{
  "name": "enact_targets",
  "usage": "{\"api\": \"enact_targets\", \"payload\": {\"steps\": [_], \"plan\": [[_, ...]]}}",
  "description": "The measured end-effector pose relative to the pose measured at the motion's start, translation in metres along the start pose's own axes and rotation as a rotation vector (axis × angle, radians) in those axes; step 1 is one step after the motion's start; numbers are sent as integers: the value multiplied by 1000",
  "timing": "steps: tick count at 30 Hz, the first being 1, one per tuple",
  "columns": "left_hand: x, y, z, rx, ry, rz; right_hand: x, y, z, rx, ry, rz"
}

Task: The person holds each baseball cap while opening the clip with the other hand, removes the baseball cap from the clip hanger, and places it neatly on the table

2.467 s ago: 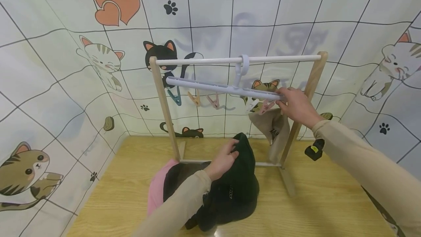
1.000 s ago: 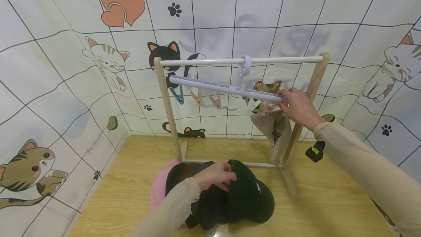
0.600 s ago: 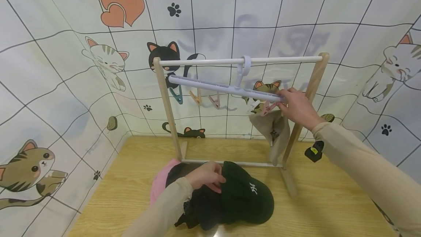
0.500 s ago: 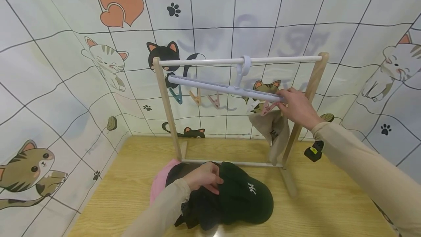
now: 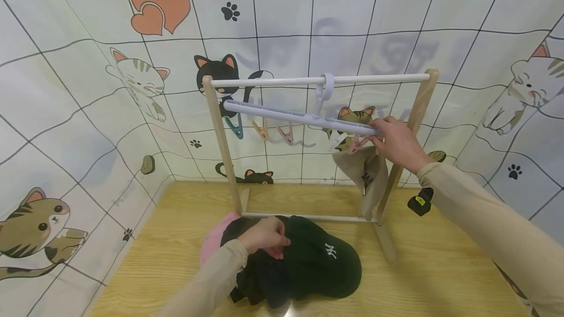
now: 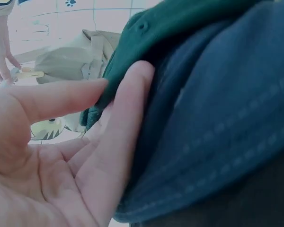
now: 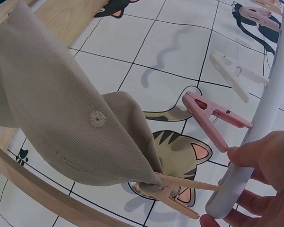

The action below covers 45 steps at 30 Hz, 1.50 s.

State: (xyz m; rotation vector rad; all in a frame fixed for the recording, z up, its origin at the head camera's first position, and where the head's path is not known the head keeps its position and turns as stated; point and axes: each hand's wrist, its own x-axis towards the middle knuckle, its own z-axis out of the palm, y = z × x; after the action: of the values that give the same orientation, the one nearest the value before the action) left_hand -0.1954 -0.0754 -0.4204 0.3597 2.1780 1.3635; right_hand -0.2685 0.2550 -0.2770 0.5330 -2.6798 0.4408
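Observation:
My left hand [image 5: 266, 238] pinches the edge of a dark green baseball cap [image 5: 323, 258] with a white logo, which lies on a stack of caps. In the left wrist view, the fingers reach between the green cap [image 6: 146, 33] and a navy cap [image 6: 217, 118] beneath it. My right hand [image 5: 398, 143] grips the right end of a pale lilac clip hanger [image 5: 282, 115], hooked over the rack's top bar and tilted down to the right. A beige cap [image 7: 71, 109] hangs beside that hand from an orange-tan clip [image 7: 180, 194].
The hanger's other clips hang without caps: teal [image 5: 235, 127], yellow [image 5: 261, 130], pink [image 5: 286, 135], white [image 5: 337, 140] and a second pink clip [image 5: 358, 144]. A wooden rack [image 5: 221, 146] stands on the wood-grain table [image 5: 445, 258]. A pink cap [image 5: 213, 238] lies left in the stack.
The green cap has turned from standing raised to lying with its logo and crown facing up to the right. My left hand has moved down and left; the right hand stays on the hanger.

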Motion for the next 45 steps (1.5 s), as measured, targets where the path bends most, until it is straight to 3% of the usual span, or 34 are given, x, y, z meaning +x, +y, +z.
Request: {"api": "enact_targets", "payload": {"steps": [11,17,27,32,38,45], "plan": [[-2,-2,-6,45,-27,-3,-4,-3,-7,-2,4,3],[-3,1,-8,75,-40,11,-9,-3,-12,-17,47,-16],[0,9,-10,207,-12,36,-12,-7,-19,-79,76,-70],[3,16,-13,274,4,23,-10,-12,-24,-91,39,-78],[4,23,-20,359,22,55,-11,-15,-29,-70,-5,-63],[4,28,-25,446,55,88,-14,-14,-31,-59,36,-109]]}}
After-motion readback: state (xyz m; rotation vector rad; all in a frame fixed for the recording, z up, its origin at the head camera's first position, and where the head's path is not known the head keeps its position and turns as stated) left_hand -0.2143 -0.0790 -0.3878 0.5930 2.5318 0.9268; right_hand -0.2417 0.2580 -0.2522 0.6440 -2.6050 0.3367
